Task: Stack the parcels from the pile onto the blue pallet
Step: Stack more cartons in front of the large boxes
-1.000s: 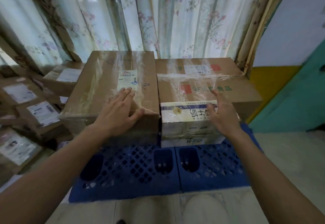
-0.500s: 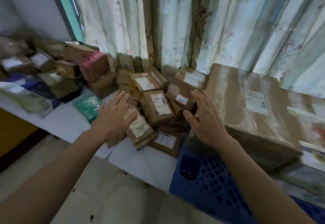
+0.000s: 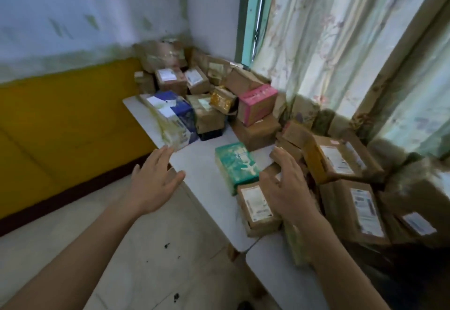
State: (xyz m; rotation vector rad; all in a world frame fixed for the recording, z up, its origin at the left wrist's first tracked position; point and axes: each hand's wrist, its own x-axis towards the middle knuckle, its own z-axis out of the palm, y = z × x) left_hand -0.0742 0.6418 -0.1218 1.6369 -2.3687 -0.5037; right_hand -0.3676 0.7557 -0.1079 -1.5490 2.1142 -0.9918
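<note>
Head view, one frame, soft with motion blur.

Surface: pale white boards [image 3: 204, 188] lie flat on the floor, a second board [image 3: 280, 275] butted against the first at 5 o'clock. The floor [image 3: 151, 256] is light tile with a few dark specks.

Room: corner at 12 o'clock. The wall [image 3: 73, 105] at 9 o'clock is mustard yellow below and flaking white above, with a dark skirting strip. A teal window frame [image 3: 250, 17] stands upright at 12 to 1 o'clock; floral curtains [image 3: 341, 42] hang from 1 to 3 o'clock.

Task items: the pile of parcels [image 3: 243, 95] runs from the corner at 12 o'clock along the curtain foot to 4 o'clock. Mostly brown cardboard boxes with white labels. Distinct pieces: blue-and-white box [image 3: 175, 115] at 11 o'clock, pink box [image 3: 258, 102] atop a brown one at 12 o'clock, green parcel [image 3: 237, 163] lying flat at centre, small labelled brown box [image 3: 258, 205] just beside it at 5 o'clock. The blue pallet cannot be made out in this frame.

Hands: left hand [image 3: 153, 183] flat, fingers spread, grasping nothing, over the board edge at 9 o'clock of the green parcel. Right hand [image 3: 289, 188] relaxed and spread, empty, above the small labelled brown box; contact cannot be determined.
</note>
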